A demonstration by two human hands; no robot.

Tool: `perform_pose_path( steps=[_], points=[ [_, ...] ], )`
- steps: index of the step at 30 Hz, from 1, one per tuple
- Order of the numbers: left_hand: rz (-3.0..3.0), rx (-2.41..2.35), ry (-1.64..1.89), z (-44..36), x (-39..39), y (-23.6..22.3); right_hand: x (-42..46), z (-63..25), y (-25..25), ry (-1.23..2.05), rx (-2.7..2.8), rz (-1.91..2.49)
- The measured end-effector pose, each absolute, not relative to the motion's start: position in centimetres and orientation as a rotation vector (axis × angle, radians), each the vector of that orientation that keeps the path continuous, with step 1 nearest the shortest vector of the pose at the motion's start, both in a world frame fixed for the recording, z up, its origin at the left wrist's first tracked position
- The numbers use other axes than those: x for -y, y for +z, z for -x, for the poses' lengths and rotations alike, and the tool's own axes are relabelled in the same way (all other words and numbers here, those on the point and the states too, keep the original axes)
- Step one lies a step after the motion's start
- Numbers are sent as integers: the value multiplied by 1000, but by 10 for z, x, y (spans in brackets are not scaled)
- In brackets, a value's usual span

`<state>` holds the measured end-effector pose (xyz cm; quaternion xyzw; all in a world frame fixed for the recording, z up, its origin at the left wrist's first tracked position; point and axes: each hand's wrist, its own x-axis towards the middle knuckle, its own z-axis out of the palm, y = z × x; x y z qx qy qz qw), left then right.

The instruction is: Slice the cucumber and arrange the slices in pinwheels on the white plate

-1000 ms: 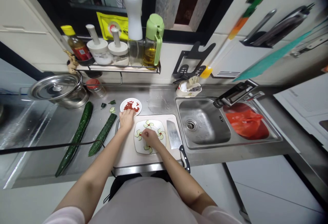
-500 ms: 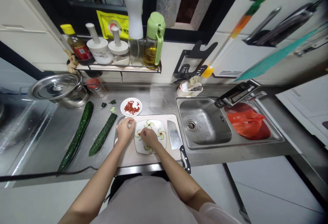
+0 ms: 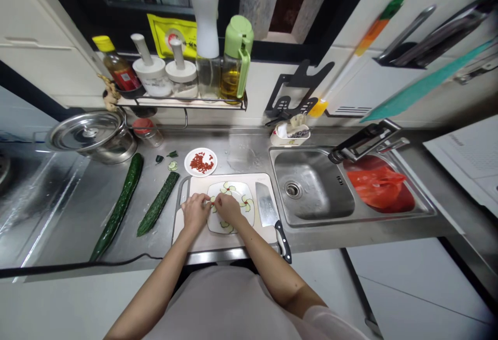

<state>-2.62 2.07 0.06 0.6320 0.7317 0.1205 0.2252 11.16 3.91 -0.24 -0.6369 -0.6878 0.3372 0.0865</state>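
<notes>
A square white plate [image 3: 241, 218] lies on the cutting board [image 3: 194, 244], bearing several pinwheels of cucumber slices [image 3: 246, 203] with red centres. My left hand [image 3: 195, 211] reaches over the plate's left edge, its fingertips pinched at the left pinwheel. Right beside them, my right hand [image 3: 228, 209] is closed in a pinch over the same pinwheel. Whatever sits between the fingertips is too small to make out. Behind the board stands a small white dish [image 3: 189, 170] of red goji berries [image 3: 201, 163]. A cleaver [image 3: 267, 207] rests on the board's right side.
Left of the board lie a cut cucumber [image 3: 157, 205], a whole cucumber [image 3: 119, 207] and a few cucumber scraps [image 3: 173, 165]. A steel pot [image 3: 124, 145] stands behind them. To the right is a sink [image 3: 317, 192] with a red plastic bag [image 3: 379, 187]. Bottles line a wall shelf [image 3: 182, 101].
My left hand has moved right, from the board's left edge onto the plate's edge, meeting my right hand at the left pinwheel. The right hand has barely shifted.
</notes>
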Motion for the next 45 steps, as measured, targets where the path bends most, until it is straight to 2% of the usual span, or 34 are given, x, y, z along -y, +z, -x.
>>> perform_pose_path(
  steps=[26,36,45],
  points=[
    [-1673,-2006,404,27,-21,-7,-39,-113,-2,1005,1994,1915],
    [-1410,-2004,719,40,-17,-12,-41,-158,19,984,1698,1779],
    [-1131,-1850,988,42,8,-16,-3,-229,29,792,1486,1853]
  ],
)
